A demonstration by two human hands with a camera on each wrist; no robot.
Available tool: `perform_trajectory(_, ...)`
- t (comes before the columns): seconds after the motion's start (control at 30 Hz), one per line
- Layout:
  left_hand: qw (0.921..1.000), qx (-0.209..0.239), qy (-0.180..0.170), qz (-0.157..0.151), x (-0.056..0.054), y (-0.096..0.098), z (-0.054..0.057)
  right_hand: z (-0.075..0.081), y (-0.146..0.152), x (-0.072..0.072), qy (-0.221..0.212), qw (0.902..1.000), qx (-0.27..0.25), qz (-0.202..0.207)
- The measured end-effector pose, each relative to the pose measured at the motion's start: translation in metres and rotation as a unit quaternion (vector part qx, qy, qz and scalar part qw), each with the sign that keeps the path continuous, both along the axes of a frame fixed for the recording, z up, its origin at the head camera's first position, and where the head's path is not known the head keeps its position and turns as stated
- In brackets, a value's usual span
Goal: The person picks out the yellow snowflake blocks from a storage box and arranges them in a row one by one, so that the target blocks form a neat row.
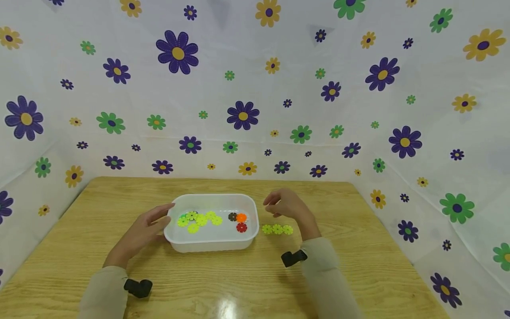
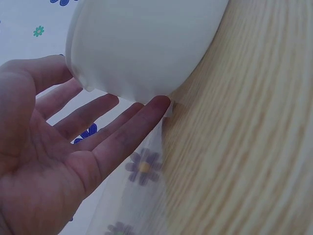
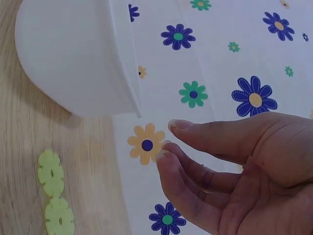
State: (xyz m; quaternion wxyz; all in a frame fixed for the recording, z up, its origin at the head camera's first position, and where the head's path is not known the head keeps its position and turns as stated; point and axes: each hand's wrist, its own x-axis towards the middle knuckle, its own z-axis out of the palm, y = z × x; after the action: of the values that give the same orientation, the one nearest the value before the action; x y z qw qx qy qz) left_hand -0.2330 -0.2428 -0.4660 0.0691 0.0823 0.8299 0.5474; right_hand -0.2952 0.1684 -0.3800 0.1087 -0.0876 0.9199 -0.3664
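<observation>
A white plastic basin [image 1: 211, 246] stands on the table with several yellow-green flower-shaped discs [image 1: 201, 219] inside, besides a red disc [image 1: 241, 227], an orange disc [image 1: 241, 217] and a dark brown disc [image 1: 233, 217]. My left hand [image 1: 144, 230] rests against the basin's left end, thumb at the rim and relaxed fingers along the outer wall [image 2: 137, 54]. Off the basin's right end, my right hand [image 1: 286, 204] hovers with loosely bent fingers, thumb and fingertips apart, nothing between them. Below it lies a row of three joined yellow-green discs [image 1: 277, 229], partly seen in the right wrist view.
The wood-grain table [image 1: 223, 283] runs back to a white sheet with printed flowers [image 1: 215, 97], which also stands along both sides. Black wrist cameras [image 1: 138, 288] sit on both sleeves.
</observation>
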Motion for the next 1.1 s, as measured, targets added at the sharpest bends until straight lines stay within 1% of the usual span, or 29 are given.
perform_trajectory(0.2,1.0,-0.001,-0.003,0.001,-0.001,0.0,0.0,0.004,-0.025,-0.002,-0.001,0.9998,-0.006,0.021)
perform_trajectory(0.37,1.0,-0.003,-0.007,0.003,-0.001,0.0,0.0,0.004,-0.043,-0.005,-0.012,0.9992,-0.011,0.037)
perform_trajectory(0.53,0.9999,-0.004,-0.009,0.004,-0.002,-0.001,-0.001,-0.001,-0.058,-0.007,-0.02,0.9983,-0.019,0.051)
perform_trajectory(0.77,0.9999,0.002,-0.013,0.001,-0.003,-0.001,-0.003,-0.011,-0.073,-0.01,-0.011,0.9968,-0.027,0.074)
perform_trajectory(0.9,0.9999,0.002,-0.01,-0.002,-0.003,-0.001,-0.003,-0.017,-0.082,-0.011,-0.01,0.9961,-0.02,0.086)
perform_trajectory(1.1,1.0,0.003,-0.005,-0.004,-0.002,-0.001,-0.002,-0.028,-0.097,-0.011,-0.018,0.9957,-0.009,0.09)
